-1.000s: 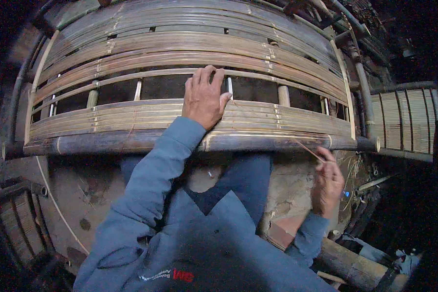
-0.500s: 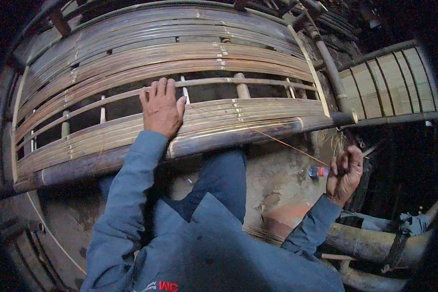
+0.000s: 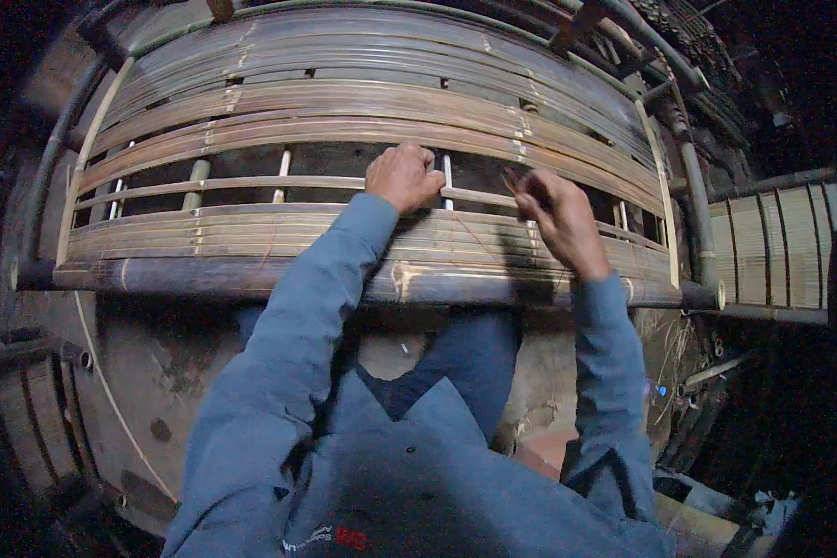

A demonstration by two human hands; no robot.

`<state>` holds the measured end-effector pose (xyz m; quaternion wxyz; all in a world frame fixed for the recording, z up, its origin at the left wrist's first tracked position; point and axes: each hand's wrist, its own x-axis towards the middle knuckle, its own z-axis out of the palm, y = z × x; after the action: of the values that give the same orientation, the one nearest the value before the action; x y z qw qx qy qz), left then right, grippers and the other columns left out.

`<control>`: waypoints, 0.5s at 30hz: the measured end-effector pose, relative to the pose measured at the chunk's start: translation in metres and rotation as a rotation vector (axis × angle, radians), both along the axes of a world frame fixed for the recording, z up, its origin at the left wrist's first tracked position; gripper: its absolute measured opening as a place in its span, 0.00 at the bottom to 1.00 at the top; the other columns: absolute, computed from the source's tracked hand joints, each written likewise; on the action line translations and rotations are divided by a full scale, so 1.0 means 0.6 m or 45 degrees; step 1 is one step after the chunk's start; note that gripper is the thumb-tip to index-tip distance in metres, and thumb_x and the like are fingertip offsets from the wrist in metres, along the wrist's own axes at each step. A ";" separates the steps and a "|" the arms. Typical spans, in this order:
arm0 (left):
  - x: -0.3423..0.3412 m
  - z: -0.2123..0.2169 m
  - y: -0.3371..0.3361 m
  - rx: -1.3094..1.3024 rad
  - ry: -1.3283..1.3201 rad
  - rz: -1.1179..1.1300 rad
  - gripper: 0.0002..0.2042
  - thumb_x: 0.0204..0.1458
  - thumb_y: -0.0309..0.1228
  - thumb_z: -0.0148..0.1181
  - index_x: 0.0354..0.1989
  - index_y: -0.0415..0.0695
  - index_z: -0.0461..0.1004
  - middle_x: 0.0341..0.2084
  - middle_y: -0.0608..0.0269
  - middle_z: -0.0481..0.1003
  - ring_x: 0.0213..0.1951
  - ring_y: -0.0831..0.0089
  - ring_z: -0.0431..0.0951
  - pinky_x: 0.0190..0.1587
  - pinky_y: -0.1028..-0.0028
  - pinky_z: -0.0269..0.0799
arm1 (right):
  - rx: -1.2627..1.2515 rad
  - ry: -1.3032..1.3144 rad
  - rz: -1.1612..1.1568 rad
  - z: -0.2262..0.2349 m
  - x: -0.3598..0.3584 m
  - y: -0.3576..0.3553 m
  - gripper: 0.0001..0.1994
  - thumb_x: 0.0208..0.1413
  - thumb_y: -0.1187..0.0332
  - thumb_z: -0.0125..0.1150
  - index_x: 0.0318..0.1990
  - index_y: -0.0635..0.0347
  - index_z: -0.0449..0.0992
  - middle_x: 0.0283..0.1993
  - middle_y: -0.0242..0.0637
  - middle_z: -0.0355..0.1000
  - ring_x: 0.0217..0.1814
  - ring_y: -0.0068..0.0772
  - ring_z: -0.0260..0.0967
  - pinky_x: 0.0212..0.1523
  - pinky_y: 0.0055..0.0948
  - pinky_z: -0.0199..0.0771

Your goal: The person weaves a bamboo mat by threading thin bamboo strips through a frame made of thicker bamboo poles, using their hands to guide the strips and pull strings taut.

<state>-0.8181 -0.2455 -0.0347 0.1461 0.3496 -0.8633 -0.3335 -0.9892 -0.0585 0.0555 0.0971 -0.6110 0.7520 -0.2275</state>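
Note:
A large panel of flat bamboo slats [image 3: 251,237] lies across a thick dark bamboo pole [image 3: 205,277] in front of me. My left hand [image 3: 402,177] rests palm down on a thin crosswise slat at a gap in the panel, fingers curled over it. My right hand [image 3: 558,219] is raised over the slats just to the right, fingers pinched on a thin bamboo strip [image 3: 479,240] that runs down and left across the panel. Both forearms are in blue sleeves.
A second slatted bamboo panel [image 3: 777,246] stands at the right. A thin pale rod [image 3: 112,400] curves along the earthen floor at the left. Thick bamboo poles [image 3: 697,516] lie at the lower right, and upright poles [image 3: 696,205] edge the panel's right side.
My right hand has come up from low at the right, by the floor, onto the panel beside my left hand, bringing the thin strip. The left hand stays on the slats.

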 end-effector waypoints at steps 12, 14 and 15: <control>-0.046 -0.003 -0.034 0.390 -0.543 0.024 0.18 0.52 0.37 0.60 0.51 0.49 0.82 0.55 0.53 0.78 0.57 0.57 0.78 0.59 0.62 0.72 | 0.492 0.060 0.010 -0.182 -0.031 -0.198 0.10 0.47 0.74 0.66 0.39 0.62 0.84 0.35 0.55 0.79 0.37 0.54 0.78 0.40 0.44 0.75; -0.042 0.011 -0.025 0.363 -0.537 0.079 0.17 0.51 0.37 0.61 0.49 0.50 0.83 0.54 0.53 0.79 0.56 0.56 0.79 0.58 0.62 0.73 | 0.461 -0.001 0.043 -0.195 -0.035 -0.200 0.08 0.49 0.72 0.66 0.38 0.62 0.83 0.31 0.53 0.78 0.34 0.48 0.78 0.39 0.43 0.75; -0.040 0.019 -0.021 0.348 -0.532 0.106 0.16 0.51 0.37 0.61 0.48 0.51 0.84 0.53 0.52 0.79 0.56 0.56 0.79 0.58 0.61 0.73 | 0.445 -0.030 0.059 -0.198 -0.037 -0.201 0.08 0.51 0.71 0.66 0.38 0.63 0.83 0.29 0.52 0.78 0.33 0.45 0.78 0.38 0.43 0.75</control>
<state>-0.8419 -0.2581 -0.0236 -0.0704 0.4626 -0.8065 -0.3615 -1.0114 -0.1791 -0.0636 0.2159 -0.5994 0.7646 -0.0980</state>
